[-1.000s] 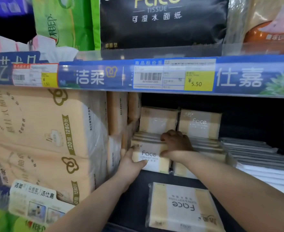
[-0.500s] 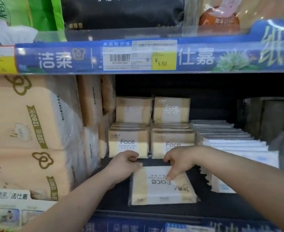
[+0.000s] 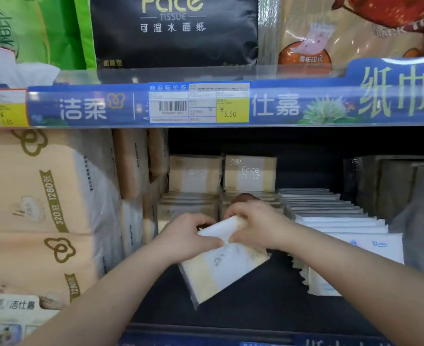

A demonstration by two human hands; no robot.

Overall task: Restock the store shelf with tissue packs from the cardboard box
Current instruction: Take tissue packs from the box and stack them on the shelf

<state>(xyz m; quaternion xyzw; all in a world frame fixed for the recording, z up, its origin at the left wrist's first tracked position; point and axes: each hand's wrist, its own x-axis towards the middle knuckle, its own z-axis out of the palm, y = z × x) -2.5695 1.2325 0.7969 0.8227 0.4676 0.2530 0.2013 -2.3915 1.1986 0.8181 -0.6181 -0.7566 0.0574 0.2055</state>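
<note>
— Where is the tissue pack (image 3: pixel 226 270)?
— Tilted above the dark shelf (image 3: pixel 268 310), far edge raised, just in front of two rows of matching packs (image 3: pixel 188 203).
— How is it held?
— Left hand (image 3: pixel 188 238) and right hand (image 3: pixel 258 228) both grip its upper edge, fingers (image 3: pixel 241 211) curled round it, probably to stand it upright, label facing out, at a row's front. The cardboard box is out of view.

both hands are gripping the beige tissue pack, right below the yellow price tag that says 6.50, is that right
Not quite. The head view shows the yellow price tag reads 5.50, not 6.50. The rest holds: the left hand and the right hand both grip the beige tissue pack below that tag.
</note>
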